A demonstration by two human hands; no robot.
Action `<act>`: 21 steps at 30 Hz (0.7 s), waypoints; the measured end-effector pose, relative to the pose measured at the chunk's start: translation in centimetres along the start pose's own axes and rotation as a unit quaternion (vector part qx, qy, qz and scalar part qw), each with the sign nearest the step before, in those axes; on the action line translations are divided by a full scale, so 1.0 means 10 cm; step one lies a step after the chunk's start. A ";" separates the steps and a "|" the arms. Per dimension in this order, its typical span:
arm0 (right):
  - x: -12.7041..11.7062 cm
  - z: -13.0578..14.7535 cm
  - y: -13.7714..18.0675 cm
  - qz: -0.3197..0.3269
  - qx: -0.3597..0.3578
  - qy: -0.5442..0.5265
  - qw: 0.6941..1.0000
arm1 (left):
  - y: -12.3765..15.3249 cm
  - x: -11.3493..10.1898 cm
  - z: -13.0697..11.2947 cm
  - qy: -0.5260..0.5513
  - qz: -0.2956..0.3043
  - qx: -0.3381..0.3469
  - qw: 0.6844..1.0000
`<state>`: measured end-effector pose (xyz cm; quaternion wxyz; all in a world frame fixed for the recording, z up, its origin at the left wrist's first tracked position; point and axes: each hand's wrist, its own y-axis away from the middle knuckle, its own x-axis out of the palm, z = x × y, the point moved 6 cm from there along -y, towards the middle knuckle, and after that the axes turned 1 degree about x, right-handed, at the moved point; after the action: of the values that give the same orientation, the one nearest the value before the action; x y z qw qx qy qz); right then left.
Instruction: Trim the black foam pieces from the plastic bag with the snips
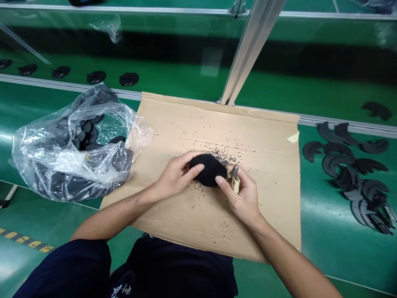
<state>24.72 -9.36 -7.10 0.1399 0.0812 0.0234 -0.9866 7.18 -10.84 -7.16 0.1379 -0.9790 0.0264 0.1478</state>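
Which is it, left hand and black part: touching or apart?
Touching. The head view shows the left hand gripping the black part, its thumb lying on the face.

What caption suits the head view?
Left hand and right hand hold a black piece over cardboard, pliers in the right.

From my remote seat I take this for a factory workshop. Beyond the right hand point(243, 196) stands 1 silver aluminium-profile post point(252, 45); under it and the left hand point(176, 176) lies 1 brown cardboard sheet point(273, 215) strewn with tiny black scraps point(223, 157). Right of the right hand I see repeated crescent-shaped black pieces point(370, 165) on a glossy green worktop point(328, 236); far left of the left hand, yellow-and-black striped floor tape point(27, 241).
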 end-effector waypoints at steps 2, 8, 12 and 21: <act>-0.01 0.01 0.00 0.002 -0.015 0.014 1.000 | 0.00 0.00 0.01 0.034 0.002 -0.005 0.999; -0.07 0.08 -0.01 -0.004 -0.085 0.079 0.993 | -0.01 -0.04 -0.16 -0.048 0.031 0.073 0.996; -0.08 0.19 0.02 0.003 -0.190 0.129 0.973 | 0.07 0.06 -0.28 -0.139 0.068 0.168 0.973; -0.04 0.22 0.10 0.014 -0.308 0.131 0.942 | 0.05 -0.02 -0.33 -0.055 0.015 0.182 0.982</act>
<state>25.07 -10.40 -4.91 0.1679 0.1632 0.3434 -0.9095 7.89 -12.20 -4.14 0.3129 -0.9273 0.0604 0.1964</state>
